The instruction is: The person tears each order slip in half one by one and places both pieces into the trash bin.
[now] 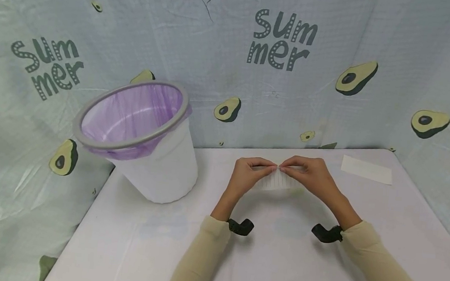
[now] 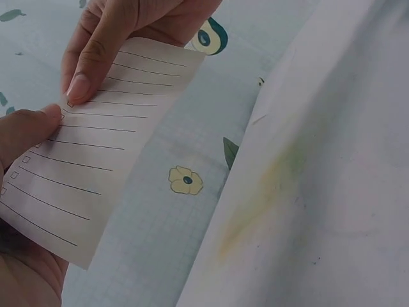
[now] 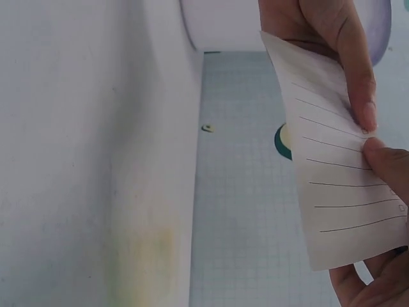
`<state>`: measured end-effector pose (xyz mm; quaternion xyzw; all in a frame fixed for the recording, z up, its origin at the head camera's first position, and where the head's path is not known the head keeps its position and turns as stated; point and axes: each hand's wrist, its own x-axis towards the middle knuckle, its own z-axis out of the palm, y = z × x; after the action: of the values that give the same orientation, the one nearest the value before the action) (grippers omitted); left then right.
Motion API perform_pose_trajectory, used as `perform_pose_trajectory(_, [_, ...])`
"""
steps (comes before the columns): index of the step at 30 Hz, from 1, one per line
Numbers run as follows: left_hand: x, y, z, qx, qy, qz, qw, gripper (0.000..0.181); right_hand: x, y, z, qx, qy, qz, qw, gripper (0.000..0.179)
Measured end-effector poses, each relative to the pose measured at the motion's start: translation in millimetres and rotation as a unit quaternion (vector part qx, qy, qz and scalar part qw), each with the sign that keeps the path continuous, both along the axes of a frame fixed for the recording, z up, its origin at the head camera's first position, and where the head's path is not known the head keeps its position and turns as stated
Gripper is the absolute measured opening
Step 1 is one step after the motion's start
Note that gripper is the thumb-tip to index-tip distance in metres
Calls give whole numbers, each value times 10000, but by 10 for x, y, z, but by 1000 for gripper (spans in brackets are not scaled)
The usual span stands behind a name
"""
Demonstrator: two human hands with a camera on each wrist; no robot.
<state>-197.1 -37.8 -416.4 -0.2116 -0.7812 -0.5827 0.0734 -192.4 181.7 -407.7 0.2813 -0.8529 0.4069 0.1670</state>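
Observation:
A lined slip of paper (image 2: 121,121) with small checkboxes along one edge is held up above the table between both hands. My left hand (image 1: 245,174) pinches its edge near the middle, thumb on the printed face. Close beside it, my right hand (image 1: 312,176) pinches the same edge, the two thumb tips almost touching. In the right wrist view the paper (image 3: 339,166) appears whole and slightly curved. Both hands' other fingers are partly hidden behind it.
A white bin (image 1: 165,166) with a purple liner (image 1: 134,109) stands on the left of the white table (image 1: 278,263). Another pale paper strip (image 1: 366,169) lies at the back right. Behind the table hangs an avocado-print cloth (image 1: 226,45).

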Motion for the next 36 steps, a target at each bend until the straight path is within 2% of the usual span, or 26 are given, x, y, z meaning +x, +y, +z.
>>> perform_pose_trajectory(6, [154, -39, 224, 69, 40, 18, 10000, 13, -1, -53, 0, -30, 225, 42, 9997, 10])
perform_pose_trajectory(10, [179, -68, 272, 105, 99, 10, 9999, 14, -9, -91, -4, -76, 368, -24, 9993, 10])
perform_pose_trajectory(17, [-3, -118, -3, 141, 97, 128, 9998, 17, 13, -168, 9, -207, 433, -63, 9988, 10])
perform_pose_trajectory(27, [-16, -172, 11, 200, 254, 59, 9995, 19, 37, -228, 27, -330, 494, -108, 9982, 10])
perform_pose_trajectory(36, [-18, -243, 25, 387, -6, 207, 9990, 20, 10, -322, 75, -349, 552, -25, 9979, 10])
